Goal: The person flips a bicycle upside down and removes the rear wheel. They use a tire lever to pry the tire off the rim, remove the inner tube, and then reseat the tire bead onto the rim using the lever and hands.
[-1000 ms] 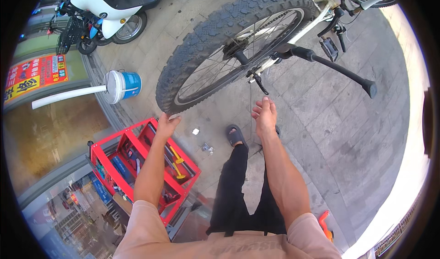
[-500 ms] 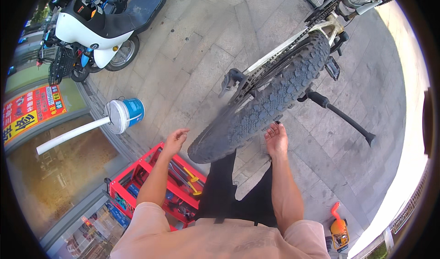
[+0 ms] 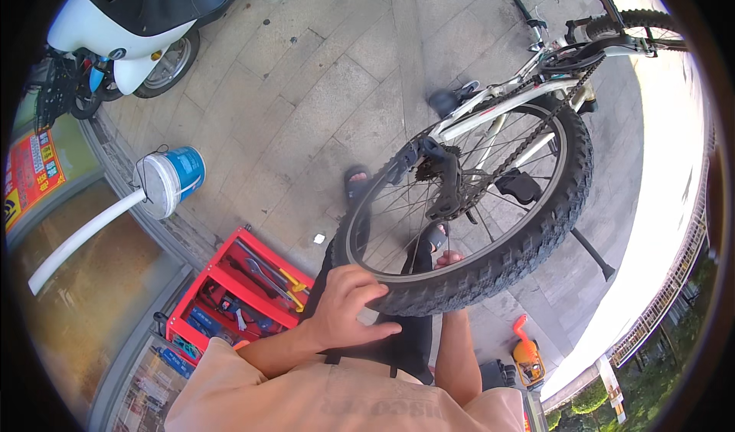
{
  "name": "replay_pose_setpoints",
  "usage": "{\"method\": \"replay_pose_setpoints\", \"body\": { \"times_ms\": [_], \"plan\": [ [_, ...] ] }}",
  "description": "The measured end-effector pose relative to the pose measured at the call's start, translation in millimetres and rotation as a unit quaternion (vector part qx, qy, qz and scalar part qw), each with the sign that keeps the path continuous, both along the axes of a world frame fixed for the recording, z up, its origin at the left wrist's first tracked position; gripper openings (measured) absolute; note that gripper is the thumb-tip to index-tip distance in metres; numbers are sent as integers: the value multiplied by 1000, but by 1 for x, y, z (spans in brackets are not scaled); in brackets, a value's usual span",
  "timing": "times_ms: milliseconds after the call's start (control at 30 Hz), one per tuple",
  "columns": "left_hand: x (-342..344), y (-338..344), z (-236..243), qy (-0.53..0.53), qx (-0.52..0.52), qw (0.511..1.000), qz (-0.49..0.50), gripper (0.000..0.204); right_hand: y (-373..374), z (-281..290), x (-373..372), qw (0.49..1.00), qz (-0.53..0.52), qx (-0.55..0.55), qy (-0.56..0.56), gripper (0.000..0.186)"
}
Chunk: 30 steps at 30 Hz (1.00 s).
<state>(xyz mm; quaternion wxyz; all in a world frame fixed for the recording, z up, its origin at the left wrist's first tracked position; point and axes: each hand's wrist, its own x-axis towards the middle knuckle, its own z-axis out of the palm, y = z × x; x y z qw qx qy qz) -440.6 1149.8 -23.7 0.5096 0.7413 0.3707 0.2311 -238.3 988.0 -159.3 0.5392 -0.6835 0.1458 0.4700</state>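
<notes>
A white bicycle [image 3: 528, 88] has its knobby rear wheel [image 3: 528, 242] in front of me, with the chain and rear sprockets [image 3: 425, 170] facing up toward me. My left hand [image 3: 351, 303] rests at the lower left of that tyre, fingers curved and apart, thumb spread. Beyond the wheel, my right hand [image 3: 449, 259] shows curled fingers through the spokes, near the rim; what they hold, if anything, is hidden, and its forearm runs under the tyre. My sandalled feet and dark trousers show partly through the wheel.
Lower left stands a red tool cart [image 3: 191, 321] with tools. A white bucket [image 3: 178, 179] with a long white tube [image 3: 84, 241] lies beside the shopfront. A white scooter [image 3: 111, 26] is upper left. An orange-and-yellow machine [image 3: 527, 354] sits lower right. A black rod [image 3: 589, 250] sticks out past the tyre.
The bicycle has swung round, its rear wheel now showing its sprocket side. My left hand has moved right onto the tyre. My right hand is now behind the wheel.
</notes>
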Motion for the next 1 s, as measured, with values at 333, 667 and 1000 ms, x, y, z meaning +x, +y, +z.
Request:
{"method": "replay_pose_setpoints", "body": {
  "times_ms": [333,667,1000],
  "plan": [
    [-34,-63,-65,109,45,987,113,59,-42,-33,-14,968,211,-137,-18,28],
    [-44,-105,-194,144,-3,945,294,55,-80,-55,37,969,245,-28,12,22],
    [-68,-114,-266,231,40,944,232,42,-80,-133,150,831,552,26,-69,22]
  ]
}}
